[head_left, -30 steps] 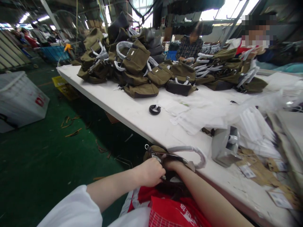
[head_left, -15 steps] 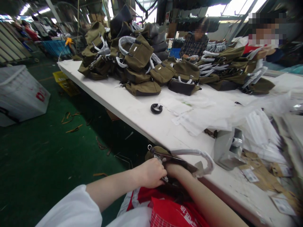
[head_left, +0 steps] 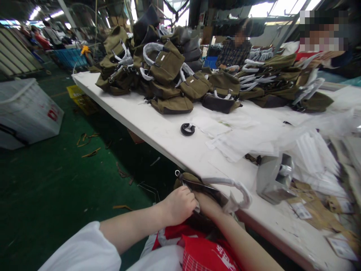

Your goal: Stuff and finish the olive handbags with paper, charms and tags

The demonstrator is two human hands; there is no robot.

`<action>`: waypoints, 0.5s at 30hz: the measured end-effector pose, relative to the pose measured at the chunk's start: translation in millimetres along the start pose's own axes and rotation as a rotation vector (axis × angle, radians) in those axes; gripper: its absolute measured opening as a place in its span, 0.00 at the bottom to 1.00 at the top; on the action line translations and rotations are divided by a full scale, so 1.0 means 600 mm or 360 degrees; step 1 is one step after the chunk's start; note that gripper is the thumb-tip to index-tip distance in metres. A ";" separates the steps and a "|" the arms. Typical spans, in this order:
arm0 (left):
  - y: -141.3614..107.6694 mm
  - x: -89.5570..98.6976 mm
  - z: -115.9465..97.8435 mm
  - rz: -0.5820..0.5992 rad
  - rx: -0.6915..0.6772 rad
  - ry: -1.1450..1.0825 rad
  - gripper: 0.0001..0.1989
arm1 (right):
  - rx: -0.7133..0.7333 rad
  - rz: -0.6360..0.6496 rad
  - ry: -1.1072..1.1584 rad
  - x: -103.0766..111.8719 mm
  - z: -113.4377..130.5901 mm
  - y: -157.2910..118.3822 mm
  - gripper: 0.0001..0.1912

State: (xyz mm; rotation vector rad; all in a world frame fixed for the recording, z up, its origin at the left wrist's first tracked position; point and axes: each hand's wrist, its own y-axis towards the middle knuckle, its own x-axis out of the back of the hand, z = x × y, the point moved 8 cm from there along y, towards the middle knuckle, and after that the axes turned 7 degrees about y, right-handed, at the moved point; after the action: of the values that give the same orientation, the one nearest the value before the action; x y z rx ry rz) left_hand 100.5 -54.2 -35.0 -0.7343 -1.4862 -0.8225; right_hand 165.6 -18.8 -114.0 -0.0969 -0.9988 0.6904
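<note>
An olive handbag (head_left: pixel 188 179) with dark trim is at the table's near edge, close against my body. Its wrapped handle (head_left: pixel 225 182) arches out to the right over the tabletop, and a metal ring shows at its upper left corner. My left hand (head_left: pixel 182 203) is closed on the near rim of the bag, fingers curled over it. Inside the bag's mouth is my right hand (head_left: pixel 201 199); its fingers are hidden by the bag and my left hand, so what they touch cannot be seen.
A heap of olive handbags (head_left: pixel 166 64) covers the far side of the white table (head_left: pixel 158 131). A black coiled strap (head_left: pixel 187 129), white plastic sleeves (head_left: pixel 245 139), a grey metal holder (head_left: pixel 272 178) and brown tags (head_left: pixel 313 207) lie nearer. Two people (head_left: pixel 235 49) are across the table.
My right forearm has shifted slightly left and the bag's handle has tipped a little with it. My left hand keeps its grip on the rim. The camera view has turned slightly.
</note>
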 end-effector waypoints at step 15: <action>0.006 0.000 -0.004 0.0140 -0.0248 -0.0007 0.10 | -0.0117 -0.0810 0.0306 0.160 -0.061 -0.287 0.15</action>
State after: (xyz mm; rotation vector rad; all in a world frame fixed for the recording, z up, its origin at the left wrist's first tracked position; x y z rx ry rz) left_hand 104.7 -54.2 -34.4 -0.9120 -1.3945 -0.8767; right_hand 312.5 -90.8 2.0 0.0279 -0.8174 0.1744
